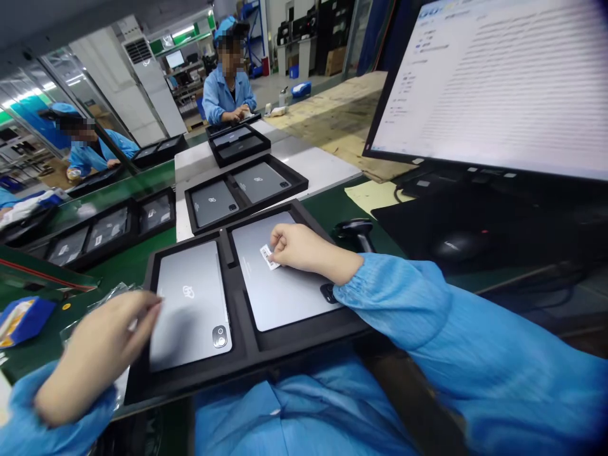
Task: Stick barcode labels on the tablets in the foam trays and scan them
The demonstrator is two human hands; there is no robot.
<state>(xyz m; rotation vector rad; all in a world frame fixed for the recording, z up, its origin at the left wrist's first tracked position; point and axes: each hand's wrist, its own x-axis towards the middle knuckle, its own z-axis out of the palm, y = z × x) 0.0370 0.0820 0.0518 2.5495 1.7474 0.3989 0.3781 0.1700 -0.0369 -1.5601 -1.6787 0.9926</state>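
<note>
A black tray (244, 316) with two compartments lies in front of me, holding one grey tablet (190, 278) on the left and another grey tablet (285, 304) on the right, both back side up. My right hand (299, 250) is over the right tablet, thumb and fingers pinched at the edge of a white printed label (268, 258). Part of that label is hidden by the fingertips. My left hand (107, 332), slightly blurred, hovers by the left tablet's outer edge with its fingers drawn together; what they hold, if anything, does not show.
More trays with tablets (259, 180) stand ahead and along the left. A barcode scanner (356, 231), a mouse (456, 246) and a monitor (494, 88) are on the right. A blue box (26, 320) sits at far left. Co-workers (228, 88) in blue work beyond.
</note>
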